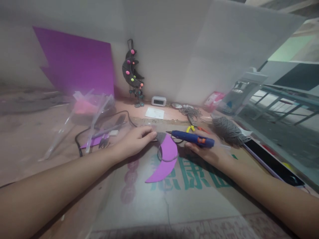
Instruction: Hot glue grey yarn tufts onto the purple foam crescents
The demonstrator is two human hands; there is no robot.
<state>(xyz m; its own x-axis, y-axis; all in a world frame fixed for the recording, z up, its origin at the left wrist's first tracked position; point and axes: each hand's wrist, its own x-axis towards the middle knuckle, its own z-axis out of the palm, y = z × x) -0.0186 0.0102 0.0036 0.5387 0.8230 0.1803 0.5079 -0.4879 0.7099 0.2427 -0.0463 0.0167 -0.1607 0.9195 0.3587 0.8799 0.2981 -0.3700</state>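
Observation:
A purple foam crescent moon (169,151) hangs point-down from my left hand (136,141), which pinches its upper end between thumb and fingers. Grey yarn (161,136) is wrapped round that upper end, and a loose loop of it lies across the crescent's middle. My right hand (203,147) grips a blue hot glue gun (190,137) lying on its side. The gun's nozzle points left, close to the edge of the wrapped yarn; whether it touches cannot be made out.
Printed cardboard (159,205) covers the work surface. On the right are a grey yarn ball (228,131), a phone (274,162) and yellow-handled pliers (190,128). Against the wall stand a purple sheet (82,63), a dark moon ornament (129,71) and a small clock (159,101). Glue sticks (96,126) lie left.

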